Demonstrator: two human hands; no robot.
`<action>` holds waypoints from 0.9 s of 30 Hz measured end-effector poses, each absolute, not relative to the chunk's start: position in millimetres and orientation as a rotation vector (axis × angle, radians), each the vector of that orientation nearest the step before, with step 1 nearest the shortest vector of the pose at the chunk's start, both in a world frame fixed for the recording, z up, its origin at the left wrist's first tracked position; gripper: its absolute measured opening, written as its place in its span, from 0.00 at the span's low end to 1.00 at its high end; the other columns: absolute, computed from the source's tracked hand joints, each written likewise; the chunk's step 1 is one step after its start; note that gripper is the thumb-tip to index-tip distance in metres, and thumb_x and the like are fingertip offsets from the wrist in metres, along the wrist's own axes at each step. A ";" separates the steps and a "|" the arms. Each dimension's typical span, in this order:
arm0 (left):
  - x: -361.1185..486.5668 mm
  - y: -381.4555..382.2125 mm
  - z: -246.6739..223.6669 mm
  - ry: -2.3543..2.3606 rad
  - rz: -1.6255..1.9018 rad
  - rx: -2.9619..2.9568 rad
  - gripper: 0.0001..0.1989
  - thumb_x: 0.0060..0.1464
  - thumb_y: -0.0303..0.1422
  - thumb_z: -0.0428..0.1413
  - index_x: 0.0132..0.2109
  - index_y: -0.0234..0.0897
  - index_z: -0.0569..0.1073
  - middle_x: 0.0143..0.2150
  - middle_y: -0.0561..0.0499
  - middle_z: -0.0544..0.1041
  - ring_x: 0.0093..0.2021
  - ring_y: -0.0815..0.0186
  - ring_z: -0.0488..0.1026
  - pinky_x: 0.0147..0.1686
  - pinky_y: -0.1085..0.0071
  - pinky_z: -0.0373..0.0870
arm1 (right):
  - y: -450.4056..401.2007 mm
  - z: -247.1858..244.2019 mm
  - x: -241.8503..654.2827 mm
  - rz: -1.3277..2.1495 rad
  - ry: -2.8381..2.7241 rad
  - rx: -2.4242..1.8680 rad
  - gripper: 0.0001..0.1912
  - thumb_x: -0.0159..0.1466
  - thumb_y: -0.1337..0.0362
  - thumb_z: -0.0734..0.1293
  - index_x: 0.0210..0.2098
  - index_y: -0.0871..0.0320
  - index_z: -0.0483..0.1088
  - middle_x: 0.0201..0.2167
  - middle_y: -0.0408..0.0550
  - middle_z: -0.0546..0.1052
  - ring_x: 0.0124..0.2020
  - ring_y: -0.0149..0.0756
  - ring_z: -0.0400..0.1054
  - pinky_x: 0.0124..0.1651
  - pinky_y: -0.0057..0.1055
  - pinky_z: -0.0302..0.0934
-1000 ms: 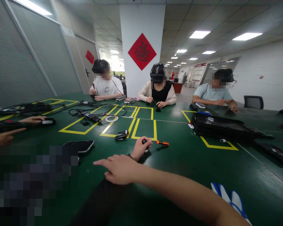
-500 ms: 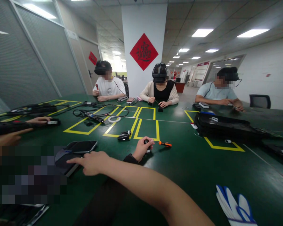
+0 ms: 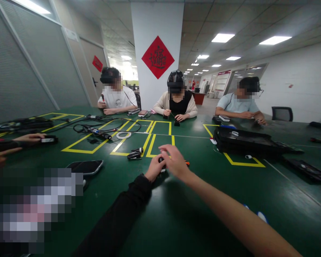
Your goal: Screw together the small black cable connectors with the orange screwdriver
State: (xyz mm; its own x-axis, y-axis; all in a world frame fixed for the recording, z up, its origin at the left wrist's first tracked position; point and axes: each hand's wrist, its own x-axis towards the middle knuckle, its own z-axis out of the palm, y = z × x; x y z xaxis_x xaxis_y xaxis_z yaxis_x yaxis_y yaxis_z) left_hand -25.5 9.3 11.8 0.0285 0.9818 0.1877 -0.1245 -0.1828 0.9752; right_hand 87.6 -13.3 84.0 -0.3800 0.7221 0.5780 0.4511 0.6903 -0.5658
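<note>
My left hand [image 3: 154, 168], in a black sleeve, is closed around a small dark object [image 3: 162, 165] with a pale lower part, low over the green table [image 3: 155, 228]. My right hand [image 3: 175, 161], bare-armed, comes in from the right with its fingers bent and apart over that object, close against my left fingertips; nothing is visibly held in it. Just beyond my right hand shows the orange end of a screwdriver [image 3: 187, 163], mostly covered. Left of my left hand lie small black cylinders [image 3: 135, 154].
A phone [image 3: 87, 167] lies at the left, near another person's hands [image 3: 33, 138]. Cables [image 3: 101, 132] and a white ring [image 3: 123, 135] are farther back. An open black case [image 3: 243, 139] stands at the right. Three people sit across the table.
My right hand has moved right, from pointing beside the phone to over the object at my left hand. It now partly covers the screwdriver. The view has shifted slightly.
</note>
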 end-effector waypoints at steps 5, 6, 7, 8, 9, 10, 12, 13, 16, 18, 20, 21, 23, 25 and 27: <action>-20.5 11.6 12.2 0.953 1.312 1.382 0.13 0.44 0.39 0.57 0.33 0.33 0.68 0.27 0.51 0.73 0.23 0.73 0.67 0.26 0.76 0.62 | 14.9 21.3 177.7 0.407 -2.075 -1.133 0.16 0.64 0.62 0.53 0.47 0.55 0.66 0.43 0.49 0.70 0.45 0.38 0.59 0.50 0.38 0.51; -19.9 12.5 12.4 0.954 1.294 1.415 0.13 0.44 0.39 0.57 0.33 0.33 0.68 0.27 0.51 0.73 0.23 0.73 0.66 0.25 0.76 0.61 | 15.6 12.6 184.6 0.415 -2.102 -1.116 0.16 0.64 0.62 0.53 0.46 0.55 0.66 0.41 0.49 0.70 0.44 0.37 0.60 0.49 0.38 0.52; -19.6 13.2 12.6 0.959 1.285 1.451 0.13 0.45 0.39 0.56 0.33 0.33 0.68 0.26 0.52 0.72 0.23 0.73 0.65 0.25 0.77 0.61 | 15.3 6.5 188.2 0.424 -2.120 -1.100 0.15 0.64 0.61 0.52 0.43 0.55 0.67 0.38 0.48 0.70 0.41 0.37 0.61 0.48 0.37 0.53; -19.5 13.5 12.9 0.967 1.286 1.487 0.12 0.45 0.38 0.56 0.33 0.33 0.68 0.26 0.53 0.71 0.23 0.74 0.65 0.25 0.77 0.60 | 14.5 2.8 189.3 0.431 -2.130 -1.086 0.16 0.65 0.61 0.52 0.40 0.55 0.69 0.35 0.48 0.70 0.39 0.36 0.61 0.46 0.36 0.54; -19.7 13.5 13.2 0.982 1.296 1.519 0.12 0.45 0.38 0.56 0.34 0.33 0.68 0.26 0.54 0.70 0.24 0.74 0.65 0.26 0.77 0.60 | 13.5 1.2 188.9 0.440 -2.134 -1.077 0.16 0.65 0.60 0.52 0.38 0.55 0.69 0.33 0.47 0.70 0.37 0.36 0.61 0.44 0.35 0.54; -19.9 13.1 13.5 1.001 1.310 1.547 0.12 0.45 0.38 0.56 0.35 0.34 0.68 0.26 0.55 0.69 0.25 0.74 0.64 0.26 0.77 0.60 | 12.3 1.3 187.9 0.452 -2.133 -1.071 0.17 0.65 0.60 0.51 0.36 0.56 0.69 0.31 0.47 0.70 0.36 0.35 0.61 0.43 0.34 0.55; -20.5 11.5 13.9 1.038 1.326 1.585 0.13 0.45 0.37 0.56 0.37 0.34 0.68 0.27 0.55 0.69 0.26 0.73 0.65 0.28 0.77 0.60 | 9.6 4.7 186.8 0.485 -2.125 -1.057 0.16 0.65 0.60 0.52 0.36 0.57 0.69 0.32 0.47 0.69 0.36 0.34 0.61 0.43 0.33 0.56; -20.7 10.6 13.9 1.048 1.322 1.601 0.13 0.45 0.36 0.56 0.39 0.35 0.68 0.28 0.55 0.69 0.27 0.73 0.65 0.28 0.77 0.61 | 8.1 7.0 187.3 0.500 -2.121 -1.048 0.14 0.65 0.60 0.53 0.38 0.57 0.68 0.33 0.47 0.69 0.37 0.34 0.62 0.43 0.33 0.56; -21.0 8.6 13.8 1.050 1.302 1.658 0.15 0.46 0.35 0.56 0.41 0.35 0.66 0.30 0.54 0.70 0.29 0.71 0.67 0.31 0.76 0.62 | 3.1 13.3 192.9 0.530 -2.112 -1.029 0.11 0.63 0.61 0.57 0.40 0.57 0.67 0.37 0.48 0.67 0.39 0.34 0.62 0.45 0.32 0.56; -21.1 8.5 13.6 1.037 1.307 1.706 0.15 0.45 0.34 0.57 0.42 0.35 0.66 0.32 0.54 0.70 0.32 0.70 0.68 0.36 0.74 0.63 | 0.6 16.2 197.1 0.534 -2.106 -1.033 0.10 0.62 0.62 0.59 0.40 0.56 0.67 0.38 0.48 0.67 0.39 0.34 0.62 0.45 0.33 0.57; -21.4 9.6 13.0 1.030 1.309 1.749 0.16 0.45 0.33 0.57 0.42 0.35 0.65 0.34 0.53 0.71 0.35 0.69 0.69 0.40 0.71 0.63 | -0.4 17.9 199.9 0.533 -2.105 -1.034 0.09 0.61 0.62 0.60 0.39 0.56 0.68 0.37 0.47 0.67 0.39 0.34 0.62 0.45 0.33 0.57; -21.7 10.4 12.6 1.030 1.305 1.767 0.16 0.45 0.32 0.57 0.43 0.35 0.65 0.34 0.52 0.71 0.36 0.68 0.69 0.41 0.70 0.63 | -0.4 18.2 200.5 0.535 -2.108 -1.030 0.09 0.61 0.62 0.60 0.38 0.57 0.68 0.37 0.47 0.67 0.39 0.34 0.62 0.45 0.33 0.57; -22.1 11.8 11.7 1.030 1.290 1.796 0.16 0.45 0.30 0.57 0.43 0.35 0.65 0.35 0.52 0.71 0.37 0.68 0.69 0.43 0.69 0.63 | 0.4 17.9 200.7 0.546 -2.107 -1.024 0.08 0.60 0.63 0.61 0.38 0.57 0.68 0.36 0.47 0.68 0.39 0.34 0.63 0.45 0.33 0.57; -22.1 12.5 10.8 1.011 1.269 1.819 0.16 0.45 0.29 0.56 0.43 0.35 0.65 0.35 0.52 0.71 0.37 0.68 0.69 0.43 0.68 0.63 | 1.6 16.5 200.2 0.551 -2.102 -1.030 0.08 0.60 0.63 0.61 0.38 0.57 0.67 0.36 0.47 0.69 0.38 0.34 0.63 0.44 0.33 0.57; -21.2 12.0 10.3 0.980 1.254 1.837 0.16 0.46 0.27 0.55 0.44 0.35 0.64 0.35 0.52 0.70 0.37 0.69 0.69 0.43 0.69 0.63 | 2.9 14.7 200.0 0.536 -2.097 -1.049 0.08 0.59 0.62 0.62 0.37 0.57 0.67 0.35 0.46 0.70 0.38 0.35 0.63 0.43 0.33 0.57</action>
